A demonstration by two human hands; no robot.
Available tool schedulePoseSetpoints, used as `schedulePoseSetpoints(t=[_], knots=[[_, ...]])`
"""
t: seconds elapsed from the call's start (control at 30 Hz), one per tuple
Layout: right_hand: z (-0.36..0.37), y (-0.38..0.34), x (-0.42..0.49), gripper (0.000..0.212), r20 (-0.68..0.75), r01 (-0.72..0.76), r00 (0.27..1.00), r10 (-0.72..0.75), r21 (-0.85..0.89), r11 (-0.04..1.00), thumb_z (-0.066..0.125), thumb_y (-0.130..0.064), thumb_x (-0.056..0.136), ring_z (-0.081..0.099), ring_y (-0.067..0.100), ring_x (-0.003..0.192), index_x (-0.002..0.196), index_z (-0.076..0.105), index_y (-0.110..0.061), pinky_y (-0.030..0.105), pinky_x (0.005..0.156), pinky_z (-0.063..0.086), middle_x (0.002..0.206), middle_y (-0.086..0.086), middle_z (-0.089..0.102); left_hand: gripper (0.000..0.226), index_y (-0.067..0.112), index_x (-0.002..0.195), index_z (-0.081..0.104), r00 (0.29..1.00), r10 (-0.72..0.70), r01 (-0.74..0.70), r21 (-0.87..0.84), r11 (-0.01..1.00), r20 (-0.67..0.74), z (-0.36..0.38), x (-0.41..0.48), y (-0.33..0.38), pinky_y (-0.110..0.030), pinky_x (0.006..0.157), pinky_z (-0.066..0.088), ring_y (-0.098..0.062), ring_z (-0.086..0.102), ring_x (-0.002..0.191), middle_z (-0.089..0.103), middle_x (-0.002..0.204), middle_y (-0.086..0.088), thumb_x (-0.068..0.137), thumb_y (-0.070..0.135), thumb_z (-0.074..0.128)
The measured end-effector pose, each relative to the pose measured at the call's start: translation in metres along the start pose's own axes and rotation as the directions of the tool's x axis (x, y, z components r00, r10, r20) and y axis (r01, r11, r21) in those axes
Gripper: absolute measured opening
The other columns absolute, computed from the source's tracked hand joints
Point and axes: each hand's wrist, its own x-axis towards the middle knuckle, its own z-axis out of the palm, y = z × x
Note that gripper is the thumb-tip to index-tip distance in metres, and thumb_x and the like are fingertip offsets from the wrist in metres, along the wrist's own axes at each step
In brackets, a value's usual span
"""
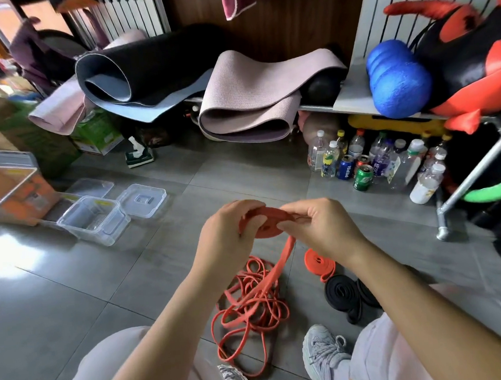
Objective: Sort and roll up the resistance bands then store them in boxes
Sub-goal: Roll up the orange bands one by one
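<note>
Head view: at centre, a person's left hand [228, 230] and right hand [315, 226] pinch a half-rolled red resistance band [265, 222], its tail trailing to tangled red bands [249, 307] at 6 o'clock, clear box [108, 231] at 9 o'clock

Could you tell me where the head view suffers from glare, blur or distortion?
Head view: glare washes out the floor at left; the orange box is blurred; wide-angle distortion tilts the radiator at right; the left hand, right hand and orange band roll are sharp.
</note>
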Motion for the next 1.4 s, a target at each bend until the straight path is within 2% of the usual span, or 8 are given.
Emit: schedulePoseSetpoints(t=[0.2, 0.47, 0.63, 0.77, 1.0, 1.07, 1.23, 1.4], knots=[[-0.005, -0.005, 0.0, 0.032, -0.024, -0.023, 0.999, 0.027, 0.154, 0.988, 0.076, -0.012, 0.076, 0.069, 0.007, 0.082, 0.078, 0.07, -0.043, 0.036, 0.084, 0.055, 0.081, -0.014, 0.073, 0.012, 0.016, 0.094, 0.071, 0.996, -0.088, 0.083, -0.143, 0.986, -0.03, -0.002, 0.002, 0.001, -0.029, 0.079, 0.051, -0.014, 0.064, 0.081, 0.064, 0.079, 0.017, 0.084, 0.013, 0.064], [0.0, -0.007, -0.002, 0.018, 0.076, 0.011, 0.997, -0.007, -0.051, 0.999, 0.073, -0.019, 0.08, 0.061, -0.002, 0.084, 0.097, 0.074, -0.022, 0.003, 0.074, 0.04, 0.086, -0.018, 0.068, 0.021, 0.02, 0.104, 0.068, 0.99, 0.115, -0.127, 0.169, 0.977, 0.082, -0.001, -0.006, 0.004, -0.028, 0.072, 0.049, -0.018, 0.064, 0.081, 0.07, 0.093, 0.004, 0.085, 0.012, 0.062], [-0.005, -0.006, 0.002, 0.026, 0.024, -0.039, 0.999, 0.036, 0.162, 0.986, 0.077, -0.017, 0.074, 0.068, 0.004, 0.085, 0.083, 0.069, -0.04, 0.025, 0.08, 0.052, 0.083, -0.013, 0.073, 0.018, 0.018, 0.097, 0.07, 0.999, 0.019, -0.02, -0.006, 1.0, -0.03, -0.003, -0.002, 0.005, -0.007, 0.071, 0.043, -0.006, 0.059, 0.076, 0.063, 0.08, 0.016, 0.083, 0.008, 0.066], [-0.006, -0.005, 0.003, 0.03, 0.033, -0.05, 0.999, 0.043, 0.258, 0.965, 0.077, -0.007, 0.072, 0.071, 0.013, 0.081, 0.083, 0.071, -0.034, 0.035, 0.08, 0.056, 0.084, -0.004, 0.075, 0.022, 0.021, 0.095, 0.068, 0.994, -0.105, 0.098, -0.223, 0.97, -0.018, -0.003, 0.0, 0.003, -0.036, 0.084, 0.054, -0.016, 0.067, 0.085, 0.067, 0.084, 0.011, 0.081, 0.005, 0.068], [-0.001, -0.008, -0.002, 0.018, 0.079, -0.063, 0.995, 0.061, 0.032, 0.997, 0.077, -0.013, 0.075, 0.069, 0.006, 0.078, 0.089, 0.074, -0.023, 0.026, 0.077, 0.056, 0.08, -0.008, 0.073, 0.027, 0.02, 0.109, 0.067, 0.992, 0.028, -0.04, 0.096, 0.995, 0.124, -0.002, -0.006, 0.005, -0.008, 0.075, 0.041, -0.011, 0.06, 0.085, 0.068, 0.095, 0.009, 0.084, 0.01, 0.065], [-0.005, -0.008, 0.0, 0.026, 0.064, -0.086, 0.995, 0.076, 0.171, 0.981, 0.078, -0.008, 0.072, 0.07, 0.008, 0.079, 0.085, 0.071, -0.029, 0.028, 0.078, 0.056, 0.082, -0.008, 0.073, 0.024, 0.018, 0.103, 0.069, 0.999, -0.021, 0.02, 0.022, 1.0, 0.05, -0.003, -0.003, 0.005, -0.003, 0.073, 0.04, -0.009, 0.059, 0.08, 0.065, 0.085, 0.012, 0.082, 0.008, 0.067], [-0.007, -0.001, 0.005, 0.031, 0.029, -0.071, 0.997, 0.066, 0.24, 0.968, 0.078, -0.006, 0.07, 0.071, 0.012, 0.079, 0.083, 0.068, -0.033, 0.032, 0.079, 0.056, 0.081, -0.008, 0.073, 0.031, 0.029, 0.087, 0.065, 0.978, -0.202, 0.173, -0.349, 0.921, -0.049, -0.008, 0.003, 0.001, -0.048, 0.077, 0.056, -0.021, 0.067, 0.084, 0.066, 0.082, 0.012, 0.078, 0.0, 0.07], [-0.006, -0.004, 0.009, 0.028, -0.001, -0.055, 0.998, 0.059, 0.364, 0.93, 0.074, 0.001, 0.07, 0.066, 0.0, 0.066, 0.08, 0.067, -0.024, 0.016, 0.067, 0.052, 0.066, -0.016, 0.07, 0.025, 0.021, 0.087, 0.065, 0.942, -0.332, 0.272, -0.68, 0.681, 0.045, -0.011, 0.001, 0.015, -0.038, 0.073, 0.058, -0.017, 0.067, 0.079, 0.068, 0.08, 0.002, 0.082, -0.004, 0.064]])
